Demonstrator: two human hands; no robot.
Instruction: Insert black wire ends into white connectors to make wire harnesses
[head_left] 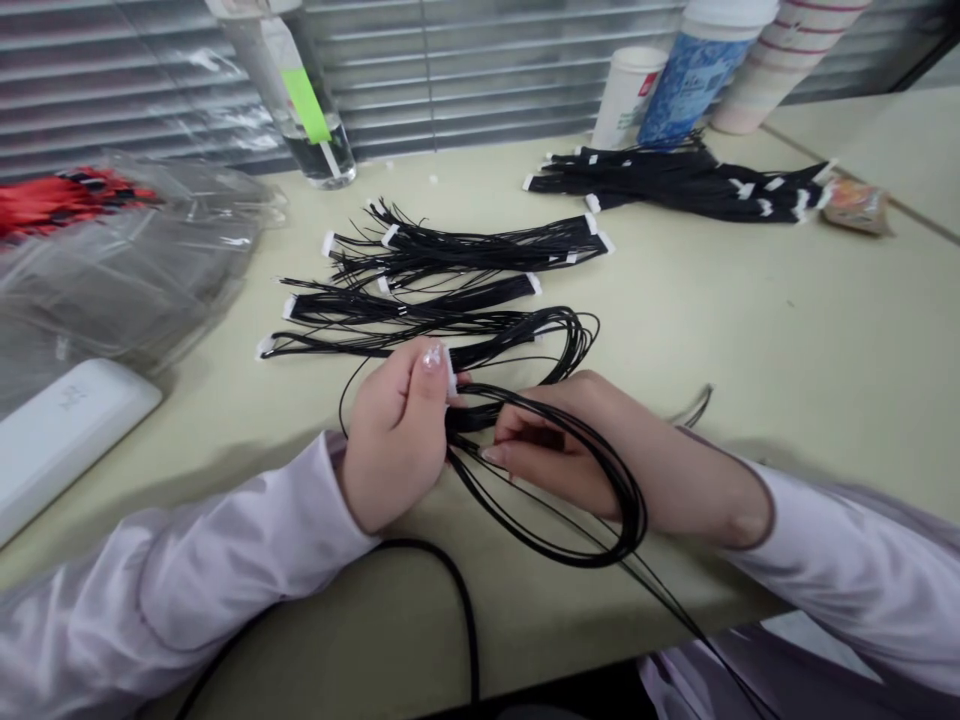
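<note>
My left hand (397, 435) is closed around a black wire harness, thumb on its white connector (450, 372). From that grip the harness's black wires (634, 520) bend in a wide loop to the right, passing in front of my right hand (577, 445). The fingers of my right hand are pinched together on thin black wires just below the connector. Some loose strands run on from there toward the table's front edge at lower right. Just beyond my hands lie more black wire harnesses (450, 325) with white connectors, one of them curling into a loop.
At the back right is a pile of black harnesses (675, 185) beside a small packet (859, 205). Cups (697, 70) and a clear bottle (307, 120) stand by the blinds. Left are a plastic bag (172, 250), red wires (67, 205) and a white device (75, 430). A black cable (461, 600) crosses the front.
</note>
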